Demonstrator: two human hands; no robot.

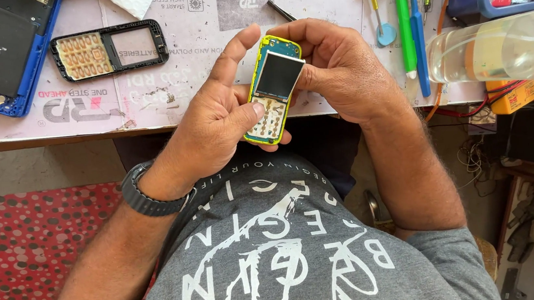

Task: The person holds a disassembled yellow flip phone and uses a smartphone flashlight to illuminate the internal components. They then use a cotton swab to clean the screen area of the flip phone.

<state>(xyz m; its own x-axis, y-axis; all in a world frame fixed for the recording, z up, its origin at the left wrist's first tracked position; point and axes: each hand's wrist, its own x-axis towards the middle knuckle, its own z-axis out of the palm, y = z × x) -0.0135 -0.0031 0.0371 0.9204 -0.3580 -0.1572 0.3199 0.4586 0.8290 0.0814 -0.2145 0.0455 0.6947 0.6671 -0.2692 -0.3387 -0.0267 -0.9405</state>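
In the head view, the left hand point(215, 119) cradles a small yellow-framed phone point(272, 91) with its front cover off, fingers wrapped under the lower body and the thumb pressed on the bare keypad board, while the right hand point(338, 71) pinches the top end and the edge of the loose display panel; the phone sits at picture centre, just above the table point(210, 103) edge. At 10 o'clock from it lies the black front cover point(110, 49), at 2 o'clock green and blue tools point(410, 19), at 3 o'clock a clear bottle point(499, 49).
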